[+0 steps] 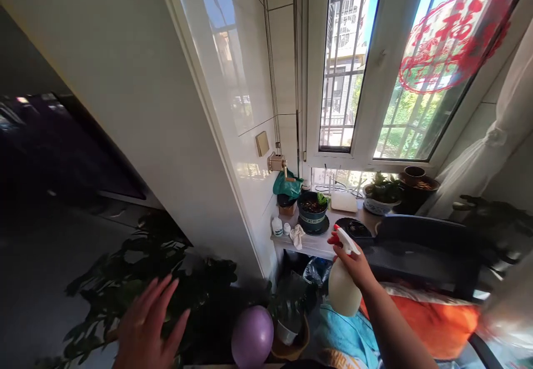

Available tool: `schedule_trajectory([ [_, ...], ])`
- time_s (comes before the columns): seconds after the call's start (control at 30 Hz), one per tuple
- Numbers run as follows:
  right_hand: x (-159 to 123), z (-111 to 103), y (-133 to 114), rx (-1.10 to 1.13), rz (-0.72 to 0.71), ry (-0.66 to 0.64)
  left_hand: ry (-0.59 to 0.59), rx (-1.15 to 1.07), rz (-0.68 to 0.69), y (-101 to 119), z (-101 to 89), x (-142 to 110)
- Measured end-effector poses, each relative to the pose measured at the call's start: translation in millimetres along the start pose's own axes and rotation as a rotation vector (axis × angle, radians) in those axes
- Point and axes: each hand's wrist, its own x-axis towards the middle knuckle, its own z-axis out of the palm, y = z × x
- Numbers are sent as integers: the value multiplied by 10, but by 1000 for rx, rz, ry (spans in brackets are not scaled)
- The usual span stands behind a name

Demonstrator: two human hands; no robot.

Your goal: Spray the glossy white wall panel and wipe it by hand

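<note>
My right hand (353, 263) is wrapped round the neck of a spray bottle (345, 291) with a cream body, a white trigger head and a red nozzle. The bottle is held up in front of the window table, its nozzle toward a dark green flower pot (313, 212) with soil and a small green plant. At the lower left, my left hand (147, 324) is held out with its fingers apart and nothing in it. Behind that hand spreads a dark leafy plant (125, 280).
A purple balloon (252, 337) sits low in the middle, beside a potted plant (287, 330). White bottles (277, 226) and a crumpled cloth (297, 236) lie on the table (312, 244). On the right stands a black chair (416, 247) with an orange cushion (433, 319); a blue towel (345, 330) lies nearby.
</note>
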Motion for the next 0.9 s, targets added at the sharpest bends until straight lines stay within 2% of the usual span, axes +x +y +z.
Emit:
schedule_trajectory([
  [0.1, 15, -13, 28, 23, 36, 4, 55, 57, 149, -10, -96, 951],
  [0.2, 47, -12, 17, 26, 55, 6, 134, 184, 391, 101, -198, 2055],
  [0.27, 95, -10, 13, -5, 56, 29, 161, 294, 501, 196, -226, 2692],
  [0.33, 168, -8, 27, -35, 58, 46, 91, 369, 528, 269, -214, 3204],
  [0.37, 212, -5, 40, -41, 58, 52, 16, 389, 478, 292, -194, 3413],
  [0.43, 312, 6, 77, -39, 48, 57, -9, 362, 372, 309, -129, 3746],
  [0.5, 418, 25, 123, -33, 26, 56, 3, 354, 295, 294, -38, 3967],
  [0.6, 588, 72, 212, -34, -3, 50, 33, 365, 258, 252, 107, 4109],
  [0.73, 833, 162, 391, -65, -4, 69, 100, 252, 217, 214, 241, 4099],
  [0.9, 1148, 270, 711, -147, 32, 82, 120, 66, 215, 175, 284, 4085],
])
